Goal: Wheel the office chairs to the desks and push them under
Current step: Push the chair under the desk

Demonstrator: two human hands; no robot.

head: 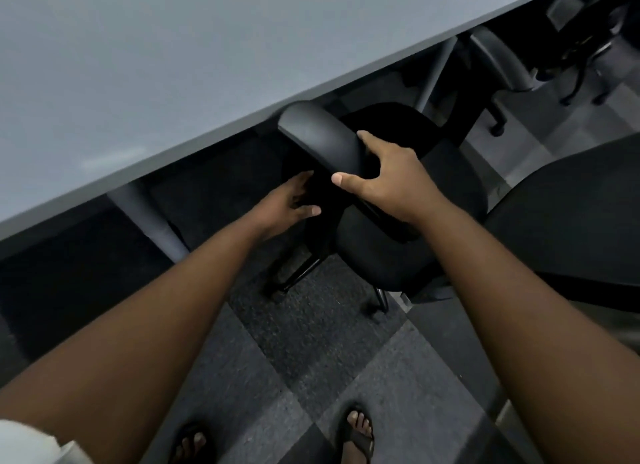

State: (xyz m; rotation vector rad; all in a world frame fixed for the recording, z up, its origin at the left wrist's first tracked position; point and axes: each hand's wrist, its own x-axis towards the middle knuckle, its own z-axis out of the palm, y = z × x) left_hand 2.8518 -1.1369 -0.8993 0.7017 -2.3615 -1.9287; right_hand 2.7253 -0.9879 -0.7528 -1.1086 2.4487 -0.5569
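Nearest to us, at the bottom of the frame, two feet in dark sandals [358, 436] stand on a floor of grey carpet tiles [408, 387], and a scrap of pale sleeve [31, 443] shows in the lower left corner. From there two bare forearms reach up toward the middle of the frame.

The right hand [384, 176] grips the black armrest [322, 137] of the office chair [415, 221] — thumb along the near edge, fingers curled over the far side. The left hand [294, 200] sits lower and to the left, beside the armrest's support; its fingers reach into the dark under the pad, and we cannot tell whether they grip anything.

The chair stands at centre right of the frame, just at the edge of the grey desk [138, 82], which fills the upper left. The front tip of the armrest meets the desk's edge, while the black seat and the base lie mostly outside it. A grey desk leg [152, 217] runs down at left of centre. At the right edge we see part of another dark chair [571, 221], and in the upper right corner more chair bases [575, 68] stand under the next desk.
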